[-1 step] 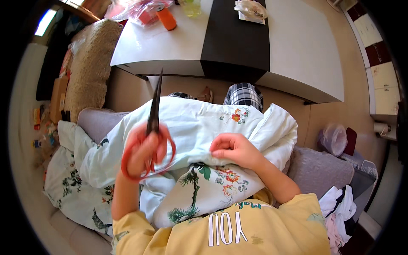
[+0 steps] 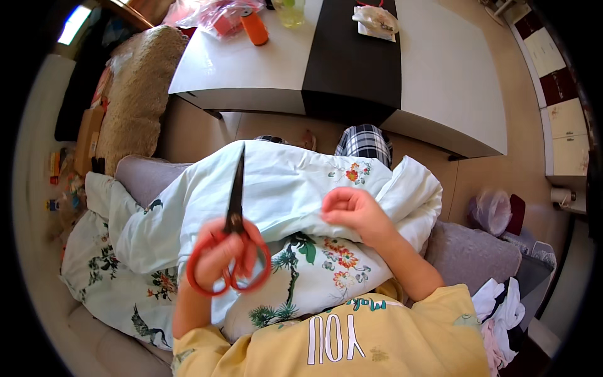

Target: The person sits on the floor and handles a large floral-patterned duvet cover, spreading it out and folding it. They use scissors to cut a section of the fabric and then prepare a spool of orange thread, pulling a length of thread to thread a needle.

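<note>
My left hand is closed around the red handles of a pair of scissors. Their dark blades lie together and point away from me, above the quilt. Over my lap spreads a pale blue-white quilt printed with flowers, pine and birds. To the right, my right hand is held over a fold of the quilt, thumb and fingers curled together. Whether anything thin is pinched there cannot be made out. The scissors and the right hand are apart.
Ahead stands a low white-and-black table bearing an orange can, a pink plastic bag and a white packet. Grey sofa cushions flank me. Clothes lie at the right, near a plastic-wrapped bin.
The scissors in my left hand have come down and nearer to me, from beside the table's edge to over the quilt. My right hand has shifted slightly right and away from me.
</note>
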Motion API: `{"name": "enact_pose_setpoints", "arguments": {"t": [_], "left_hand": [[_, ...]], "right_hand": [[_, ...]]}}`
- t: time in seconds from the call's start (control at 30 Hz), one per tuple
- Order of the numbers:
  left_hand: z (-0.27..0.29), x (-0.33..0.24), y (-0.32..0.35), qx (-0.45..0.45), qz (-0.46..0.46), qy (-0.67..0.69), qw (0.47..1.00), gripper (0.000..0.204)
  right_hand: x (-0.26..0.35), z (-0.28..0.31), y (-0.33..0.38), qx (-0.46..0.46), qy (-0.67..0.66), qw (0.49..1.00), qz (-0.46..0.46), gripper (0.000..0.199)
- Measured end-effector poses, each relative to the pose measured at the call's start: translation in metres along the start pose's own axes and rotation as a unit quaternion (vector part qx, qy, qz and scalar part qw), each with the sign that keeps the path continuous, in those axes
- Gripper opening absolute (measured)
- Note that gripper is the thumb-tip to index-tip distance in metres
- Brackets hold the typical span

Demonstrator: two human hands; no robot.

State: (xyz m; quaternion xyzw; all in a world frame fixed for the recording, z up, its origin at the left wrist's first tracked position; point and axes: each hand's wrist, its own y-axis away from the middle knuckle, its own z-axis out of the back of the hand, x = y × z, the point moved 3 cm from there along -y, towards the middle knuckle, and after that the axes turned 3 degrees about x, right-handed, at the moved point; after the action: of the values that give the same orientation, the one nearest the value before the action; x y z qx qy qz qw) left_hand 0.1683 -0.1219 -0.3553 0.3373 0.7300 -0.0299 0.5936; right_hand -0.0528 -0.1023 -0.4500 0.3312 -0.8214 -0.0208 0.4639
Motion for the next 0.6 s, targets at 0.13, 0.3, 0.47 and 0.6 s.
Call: {"name": "enact_pose_setpoints", "arguments": {"t": [0.13, 0.3, 0.47, 0.6], "left_hand": [[-0.023, 0.023, 0.047, 0.108, 0.117, 0.153, 0.975, 0.044], [-0.033, 0.084, 0.06, 0.313, 0.1, 0.371, 0.869, 0.057], [-0.023, 0.098, 0.05, 0.334, 0.149, 0.404, 0.838, 0.066], [-0.021, 0.101, 0.05, 0.338, 0.163, 0.394, 0.839, 0.069]], "right_hand": [[0.015, -0.016, -0.001, -0.038, -0.119, 0.992, 0.034, 0.011], [0.026, -0.038, 0.009, -0.064, -0.099, 0.989, 0.086, 0.013], [0.033, -0.037, 0.007, -0.098, -0.047, 0.987, 0.114, 0.016], [0.037, -0.038, 0.006, -0.11, -0.003, 0.985, 0.131, 0.016]]}}
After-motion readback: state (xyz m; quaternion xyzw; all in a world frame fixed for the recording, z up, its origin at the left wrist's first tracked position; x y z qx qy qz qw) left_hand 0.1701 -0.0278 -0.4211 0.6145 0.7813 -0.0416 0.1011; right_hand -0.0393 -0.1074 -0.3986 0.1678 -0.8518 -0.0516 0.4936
